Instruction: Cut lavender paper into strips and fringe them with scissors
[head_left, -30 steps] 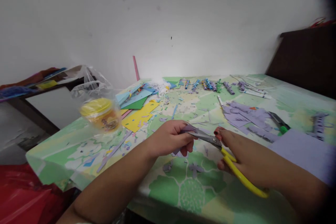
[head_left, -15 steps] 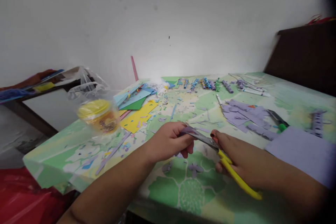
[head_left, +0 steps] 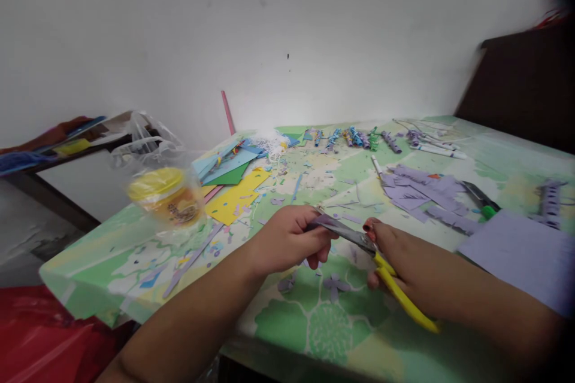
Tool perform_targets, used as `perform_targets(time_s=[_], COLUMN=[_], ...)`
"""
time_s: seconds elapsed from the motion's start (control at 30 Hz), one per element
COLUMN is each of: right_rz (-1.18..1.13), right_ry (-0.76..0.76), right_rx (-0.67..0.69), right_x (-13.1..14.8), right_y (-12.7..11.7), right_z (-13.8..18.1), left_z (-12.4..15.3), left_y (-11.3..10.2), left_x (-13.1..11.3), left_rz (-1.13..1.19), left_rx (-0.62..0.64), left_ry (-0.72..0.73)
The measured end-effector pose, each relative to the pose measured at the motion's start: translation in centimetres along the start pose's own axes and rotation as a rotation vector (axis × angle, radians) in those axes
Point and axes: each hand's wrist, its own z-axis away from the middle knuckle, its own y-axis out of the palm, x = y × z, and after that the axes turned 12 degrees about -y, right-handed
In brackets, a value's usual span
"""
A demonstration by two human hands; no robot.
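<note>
My left hand [head_left: 287, 239] is closed in a pinch on a small purple paper piece [head_left: 324, 221] just above the table. My right hand [head_left: 411, 263] grips yellow-handled scissors [head_left: 386, 278], whose metal blades [head_left: 348, 232] reach left into the purple piece. Both hands hover over the green patterned tablecloth [head_left: 323, 317] near its front edge. Small purple scraps [head_left: 332, 284] lie under the hands.
A yellow-lidded jar in a clear plastic bag [head_left: 164, 191] stands at the left. Coloured paper sheets [head_left: 233, 182] lie behind it, purple strips [head_left: 422, 191] and a large purple sheet [head_left: 521, 251] at the right, rolled paper pieces [head_left: 354, 139] at the back. A red bag [head_left: 40, 335] sits below left.
The hands and scissors have stayed almost in place. The view has shifted slightly, so the things on the table sit a little higher in the frame.
</note>
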Motion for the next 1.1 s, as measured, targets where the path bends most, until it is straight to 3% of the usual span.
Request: perform_targets(time_s=[0.23, 0.47, 0.8, 1.1], right_rz=[0.025, 0.025, 0.131, 0.062], right_ry=[0.001, 0.017, 0.028, 0.055], right_rx=[-0.018, -0.016, -0.025, 0.046], right_x=[-0.1, -0.4, -0.4, 0.1], right_y=[0.1, 0.1, -0.9, -0.7], right_z=[-0.1, -0.2, 0.0, 0.2], left_z=[-0.2, -0.3, -0.6, -0.3], left_y=[-0.2, -0.8, -0.5, -0.2], left_x=[0.2, 0.3, 0.3, -0.1], left_rz=[0.094, 0.127, 0.129, -0.121], left_rx=[0.062, 0.202, 0.036, -0.044], left_ry=[-0.024, -0.042, -0.014, -0.017])
